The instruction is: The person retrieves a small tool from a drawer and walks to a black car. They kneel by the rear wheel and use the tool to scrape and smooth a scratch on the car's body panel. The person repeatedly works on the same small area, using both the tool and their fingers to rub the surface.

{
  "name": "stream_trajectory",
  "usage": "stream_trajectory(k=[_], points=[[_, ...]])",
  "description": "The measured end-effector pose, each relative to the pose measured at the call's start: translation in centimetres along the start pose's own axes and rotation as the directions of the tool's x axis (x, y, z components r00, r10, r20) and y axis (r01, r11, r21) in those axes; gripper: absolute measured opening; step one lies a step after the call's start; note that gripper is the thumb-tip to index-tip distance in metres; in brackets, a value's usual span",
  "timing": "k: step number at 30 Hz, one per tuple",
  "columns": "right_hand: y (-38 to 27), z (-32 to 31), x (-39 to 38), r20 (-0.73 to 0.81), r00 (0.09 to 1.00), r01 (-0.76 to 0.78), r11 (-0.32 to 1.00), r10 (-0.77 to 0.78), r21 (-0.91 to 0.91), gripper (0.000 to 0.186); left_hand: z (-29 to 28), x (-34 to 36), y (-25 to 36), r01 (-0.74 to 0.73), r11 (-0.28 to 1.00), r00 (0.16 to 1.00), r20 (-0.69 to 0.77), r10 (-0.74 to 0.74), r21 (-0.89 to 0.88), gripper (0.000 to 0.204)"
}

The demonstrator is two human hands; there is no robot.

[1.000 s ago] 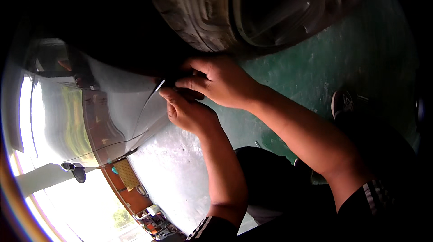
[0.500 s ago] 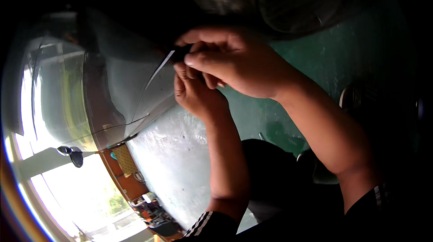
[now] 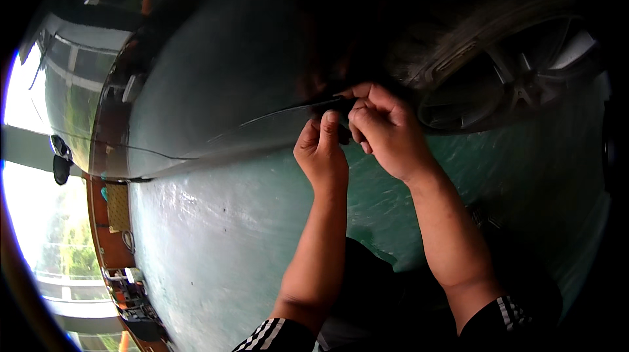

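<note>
In front of me is the dark, glossy body panel of a car (image 3: 216,70), and both my hands are at its lower edge close to the wheel arch. My left hand (image 3: 324,158) points upward, thumb and fingers pinched together at the edge. Beside it on the right, my right hand (image 3: 391,132) has its fingers curled in near the arch, its index finger reaching toward the panel. Deep shadow between the hands hides whatever the fingertips grip. A thin light streak (image 3: 288,111) runs along the panel toward my fingers.
A wheel with a spoked rim and dark tyre (image 3: 524,80) stands at the upper right. Below is a worn green floor (image 3: 216,234). At the far left are a side mirror (image 3: 61,158), bright windows (image 3: 39,227) and a bench area with assorted items (image 3: 134,293).
My view has turned, bringing the wheel rim into sight. My hands appear lower and further right, and have moved slightly apart from their overlapping position.
</note>
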State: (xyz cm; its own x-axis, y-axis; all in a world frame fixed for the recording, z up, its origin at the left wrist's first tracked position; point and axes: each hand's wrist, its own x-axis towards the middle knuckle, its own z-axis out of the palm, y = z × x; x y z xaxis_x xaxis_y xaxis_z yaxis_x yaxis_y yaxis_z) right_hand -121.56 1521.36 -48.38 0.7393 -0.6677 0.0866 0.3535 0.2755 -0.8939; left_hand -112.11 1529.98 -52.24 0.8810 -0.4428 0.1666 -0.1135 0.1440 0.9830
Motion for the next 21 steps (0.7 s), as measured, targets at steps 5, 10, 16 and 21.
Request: stream_trajectory(k=[5,10,16,21], points=[[0.2,0.0,0.1,-0.015,0.999,-0.041,0.999,0.041,0.035,0.022,0.1,-0.1,0.6,0.027,0.998,0.998,0.054,-0.03,0.059,0.035],[0.1,0.2,-0.2,0.002,0.996,-0.083,0.984,0.084,0.159,0.025,0.1,0.2,-0.3,0.043,0.999,0.997,0.069,-0.041,-0.023,0.042],[-1.4,-0.9,0.0,0.249,0.955,-0.279,0.763,0.159,0.583,0.015,-0.8,-0.2,0.2,0.034,0.997,0.996,0.089,-0.028,-0.069,0.046],[-2.2,-2.5,1.2,0.467,0.876,-0.438,0.603,0.119,0.667,0.025,-1.7,-0.2,0.9,0.05,0.999,0.992,0.112,-0.05,0.0,0.042]])
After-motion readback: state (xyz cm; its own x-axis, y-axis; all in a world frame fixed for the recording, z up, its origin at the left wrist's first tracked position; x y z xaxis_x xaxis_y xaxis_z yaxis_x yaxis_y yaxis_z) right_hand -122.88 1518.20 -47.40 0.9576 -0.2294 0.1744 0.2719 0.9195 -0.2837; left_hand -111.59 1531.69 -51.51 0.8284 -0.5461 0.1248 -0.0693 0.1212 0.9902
